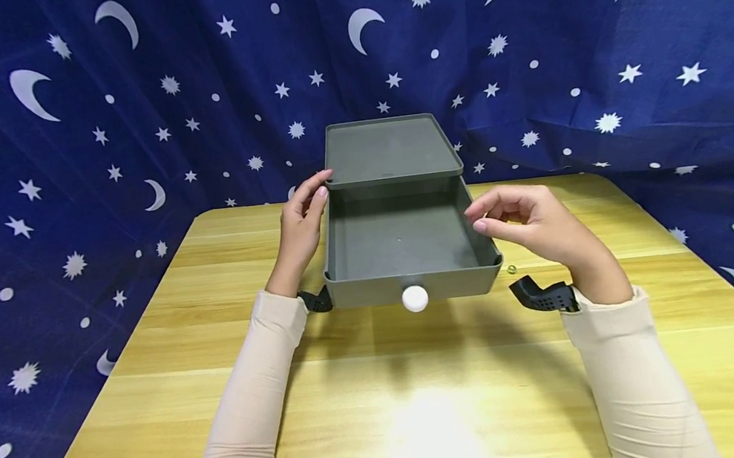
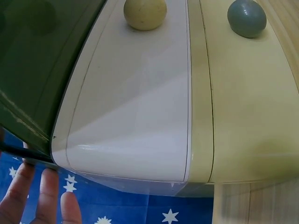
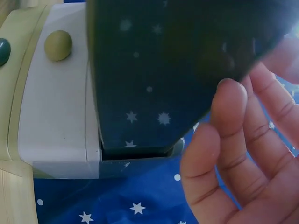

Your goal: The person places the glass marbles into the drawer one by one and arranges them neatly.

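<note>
A grey-green drawer (image 1: pixel 367 291) with a white round knob (image 1: pixel 415 298) stands pulled out below the flat top (image 1: pixel 392 148) of a small drawer cabinet. My left hand (image 1: pixel 302 224) rests against the cabinet's left side, fingertips at the corner of its top. Over the drawer's right wall is my right hand (image 1: pixel 528 223), fingers loosely bent, thumb and forefinger apart; no object shows between them. In the right wrist view the fingers (image 3: pixel 229 105) overlap the drawer's edge; whether they touch it I cannot tell. A small greenish glass marble (image 1: pixel 511 270) lies on the table beside the drawer.
Below the drawer, the left wrist view shows a white drawer front (image 2: pixel 135 93) with a yellowish knob (image 2: pixel 145 11) and a cream one (image 2: pixel 247 93) with a grey-blue knob (image 2: pixel 247 18). A blue star-and-moon cloth (image 1: pixel 228 124) hangs behind the wooden table (image 1: pixel 190 397).
</note>
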A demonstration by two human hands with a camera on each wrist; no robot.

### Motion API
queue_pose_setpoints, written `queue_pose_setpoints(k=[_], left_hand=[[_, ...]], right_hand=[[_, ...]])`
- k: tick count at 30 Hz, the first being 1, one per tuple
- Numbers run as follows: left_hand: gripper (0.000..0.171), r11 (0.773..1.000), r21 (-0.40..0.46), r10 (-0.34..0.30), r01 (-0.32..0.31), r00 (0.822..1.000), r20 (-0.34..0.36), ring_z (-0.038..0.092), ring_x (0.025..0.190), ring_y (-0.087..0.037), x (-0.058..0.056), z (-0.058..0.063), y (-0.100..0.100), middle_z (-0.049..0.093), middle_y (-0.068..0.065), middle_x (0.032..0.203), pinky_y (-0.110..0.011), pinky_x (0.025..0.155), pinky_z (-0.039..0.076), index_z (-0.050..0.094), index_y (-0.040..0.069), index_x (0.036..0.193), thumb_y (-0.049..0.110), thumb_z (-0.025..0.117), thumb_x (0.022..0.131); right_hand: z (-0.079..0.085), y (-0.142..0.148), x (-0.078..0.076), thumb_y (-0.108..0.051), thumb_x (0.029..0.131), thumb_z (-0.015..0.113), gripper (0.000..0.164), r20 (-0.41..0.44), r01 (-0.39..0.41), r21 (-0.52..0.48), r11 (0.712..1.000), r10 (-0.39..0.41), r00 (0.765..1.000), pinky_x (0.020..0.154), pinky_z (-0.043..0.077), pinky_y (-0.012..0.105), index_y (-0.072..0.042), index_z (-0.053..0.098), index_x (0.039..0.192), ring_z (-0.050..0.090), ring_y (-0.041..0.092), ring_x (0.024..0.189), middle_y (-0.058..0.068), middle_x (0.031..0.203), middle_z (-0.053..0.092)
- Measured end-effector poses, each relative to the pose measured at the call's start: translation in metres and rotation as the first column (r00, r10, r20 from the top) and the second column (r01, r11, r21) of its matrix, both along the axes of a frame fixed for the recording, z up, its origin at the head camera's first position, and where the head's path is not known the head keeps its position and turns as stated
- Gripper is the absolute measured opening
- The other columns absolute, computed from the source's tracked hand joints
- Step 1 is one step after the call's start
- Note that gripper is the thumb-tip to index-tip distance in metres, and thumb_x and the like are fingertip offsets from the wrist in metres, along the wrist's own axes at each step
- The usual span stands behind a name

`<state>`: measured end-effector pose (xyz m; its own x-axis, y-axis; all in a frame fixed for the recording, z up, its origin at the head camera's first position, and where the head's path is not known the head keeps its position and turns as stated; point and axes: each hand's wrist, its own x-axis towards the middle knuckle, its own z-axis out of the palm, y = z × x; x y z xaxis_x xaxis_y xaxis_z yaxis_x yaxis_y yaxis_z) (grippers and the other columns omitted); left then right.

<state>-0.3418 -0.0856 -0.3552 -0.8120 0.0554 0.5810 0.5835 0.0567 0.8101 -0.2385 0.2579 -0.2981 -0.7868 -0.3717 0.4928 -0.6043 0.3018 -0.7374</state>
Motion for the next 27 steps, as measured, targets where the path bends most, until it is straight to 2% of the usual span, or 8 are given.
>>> queue_pose_setpoints(k=[5,10,17,24,27], left_hand=[[0.036,1.0,0.003,-0.004,0.004,1.0,0.001,0.059,0.119,-0.012,0.0,0.001,0.0,0.063,-0.017,0.151,-0.027,0.1,0.044,0.064,-0.004,0.145,0.008,0.052,0.113],[0.036,1.0,0.003,-0.003,0.003,1.0,0.006,0.059,0.119,-0.01,0.001,0.001,0.0,0.062,-0.017,0.152,-0.027,0.1,0.044,0.064,-0.004,0.145,0.008,0.052,0.114],[0.036,1.0,0.002,0.004,-0.004,1.0,0.013,0.059,0.119,-0.012,0.002,0.001,0.0,0.063,-0.017,0.152,-0.027,0.1,0.044,0.064,-0.004,0.145,0.008,0.052,0.113],[0.036,1.0,-0.006,0.012,-0.012,1.0,0.014,0.06,0.118,-0.012,0.001,0.001,0.001,0.063,-0.016,0.151,-0.027,0.1,0.044,0.065,-0.004,0.145,0.008,0.053,0.113],[0.036,1.0,-0.006,0.013,-0.013,1.0,0.007,0.06,0.117,-0.011,0.001,0.001,0.001,0.063,-0.016,0.151,-0.026,0.1,0.045,0.065,-0.004,0.145,0.008,0.053,0.113]], right_hand=[[-0.001,0.009,-0.003,0.018,0.094,0.068,0.02,0.053,-0.076,-0.161,0.984,0.085,0.995,0.077,0.057,0.018,0.004,0.078,0.105,0.074,0.009,0.082,0.003,0.096,0.08],[-0.003,0.019,-0.005,0.023,0.094,0.061,0.03,0.102,-0.071,-0.25,0.966,0.099,0.99,0.08,0.059,0.02,0.002,0.078,0.106,0.074,0.008,0.083,0.002,0.096,0.08],[-0.008,0.031,-0.011,0.022,0.095,0.061,0.031,0.123,-0.037,-0.296,0.954,0.077,0.989,0.078,0.058,0.02,0.0,0.08,0.106,0.073,0.01,0.08,0.001,0.097,0.081],[-0.012,0.039,-0.017,0.024,0.096,0.059,0.034,0.155,-0.045,-0.334,0.941,0.102,0.983,0.077,0.058,0.021,-0.001,0.08,0.107,0.074,0.008,0.082,0.001,0.098,0.081],[-0.016,0.042,-0.02,0.023,0.096,0.059,0.031,0.169,-0.051,-0.339,0.939,0.114,0.979,0.077,0.058,0.021,0.003,0.078,0.108,0.074,0.008,0.082,0.001,0.098,0.081]])
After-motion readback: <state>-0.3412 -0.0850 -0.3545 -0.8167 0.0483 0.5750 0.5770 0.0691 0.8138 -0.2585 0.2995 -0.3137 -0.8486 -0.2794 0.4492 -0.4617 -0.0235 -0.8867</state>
